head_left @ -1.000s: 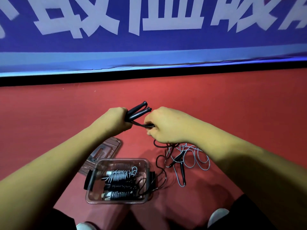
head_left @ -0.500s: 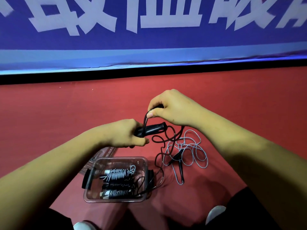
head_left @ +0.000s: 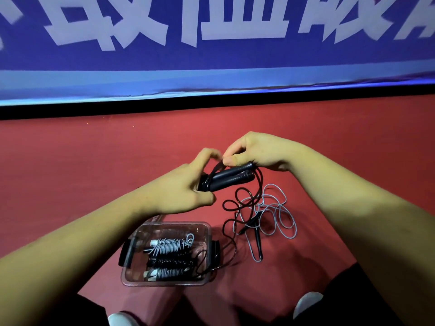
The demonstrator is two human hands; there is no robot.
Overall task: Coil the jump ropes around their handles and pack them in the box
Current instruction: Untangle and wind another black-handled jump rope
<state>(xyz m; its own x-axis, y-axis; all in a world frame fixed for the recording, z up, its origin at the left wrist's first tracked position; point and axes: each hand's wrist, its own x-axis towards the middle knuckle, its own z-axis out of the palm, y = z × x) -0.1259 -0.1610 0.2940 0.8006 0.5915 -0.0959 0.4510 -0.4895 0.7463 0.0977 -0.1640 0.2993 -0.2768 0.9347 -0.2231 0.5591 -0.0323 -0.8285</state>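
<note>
The clear rectangular plastic box (head_left: 169, 284) sits on the red floor (head_left: 94, 161) nearest the person, with coiled jump ropes (head_left: 169, 248) lying side by side in it. Above and behind it the left hand (head_left: 179, 191) grips the pair of black handles (head_left: 231, 178) at their left end, and the right hand (head_left: 256, 149) pinches the thin black cord (head_left: 235, 205) over them. That cord drops to the floor right of the box and tangles there with the loose grey jump rope (head_left: 280, 215).

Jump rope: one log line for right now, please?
left hand grips black handles | right hand pinches black rope | box holds coiled ropes | grey rope loose on floor
</note>
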